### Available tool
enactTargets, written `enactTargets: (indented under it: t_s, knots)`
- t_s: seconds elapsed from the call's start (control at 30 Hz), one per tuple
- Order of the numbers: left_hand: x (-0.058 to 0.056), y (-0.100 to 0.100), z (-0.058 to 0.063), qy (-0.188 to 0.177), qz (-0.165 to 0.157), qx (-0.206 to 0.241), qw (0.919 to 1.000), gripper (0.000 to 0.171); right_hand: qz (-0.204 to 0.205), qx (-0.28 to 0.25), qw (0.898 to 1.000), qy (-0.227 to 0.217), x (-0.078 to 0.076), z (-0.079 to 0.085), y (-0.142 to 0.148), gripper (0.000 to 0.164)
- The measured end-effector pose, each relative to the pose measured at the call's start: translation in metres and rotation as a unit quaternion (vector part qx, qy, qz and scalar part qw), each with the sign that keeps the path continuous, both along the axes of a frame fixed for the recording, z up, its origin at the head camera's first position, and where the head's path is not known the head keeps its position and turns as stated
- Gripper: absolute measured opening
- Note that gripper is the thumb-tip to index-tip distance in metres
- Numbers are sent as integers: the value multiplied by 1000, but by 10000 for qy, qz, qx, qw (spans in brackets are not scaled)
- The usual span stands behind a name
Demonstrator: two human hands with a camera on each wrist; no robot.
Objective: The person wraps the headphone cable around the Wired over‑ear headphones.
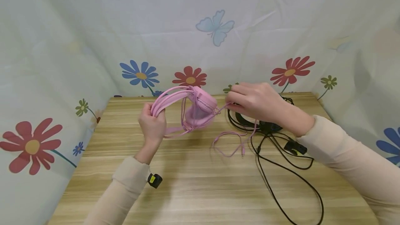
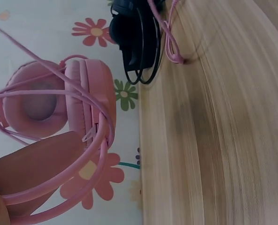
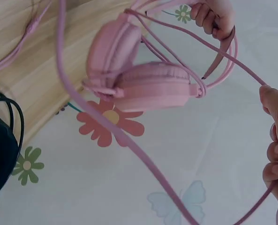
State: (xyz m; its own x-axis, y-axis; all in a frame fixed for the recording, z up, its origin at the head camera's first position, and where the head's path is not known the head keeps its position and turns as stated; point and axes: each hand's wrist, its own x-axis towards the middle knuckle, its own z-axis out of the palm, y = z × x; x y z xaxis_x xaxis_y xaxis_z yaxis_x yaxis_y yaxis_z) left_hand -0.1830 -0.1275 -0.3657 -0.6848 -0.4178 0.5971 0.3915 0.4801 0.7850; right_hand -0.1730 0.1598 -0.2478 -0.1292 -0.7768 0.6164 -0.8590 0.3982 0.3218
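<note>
Pink headphones [image 1: 203, 105] are held above the table by my left hand [image 1: 152, 122], whose fingers curl round the headband [image 1: 165, 99]. Strands of pink cable [image 2: 59, 92] cross over and around the two ear cups [image 3: 153, 89]. To the right, my right hand [image 1: 254, 101] pinches the cable, which runs fairly straight from the ear cups to its fingers. From that hand the cable drops to the table, where a loose loop and the metal plug [image 1: 243, 155] lie. In the right wrist view, part of the cable [image 3: 124, 136] passes close in front of the camera.
Black headphones [image 2: 134, 37] with a black cable [image 1: 290, 173] lie on the table's right side, partly behind my right hand. The wooden table [image 1: 193, 183] meets a flowered curtain [image 1: 168, 44] at its back edge.
</note>
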Motion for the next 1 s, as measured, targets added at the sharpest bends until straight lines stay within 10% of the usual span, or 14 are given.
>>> enactTargets:
  t_s: [0.63,1.0]
  knots:
    - [16,11,8,841,-1099,-1549,9782,9,-435,280,9968,602,-27,13,7,23]
    - [21,0,6,957,-1904,-1422,9666,15,-501,177,9969,575,-39,16,20,6]
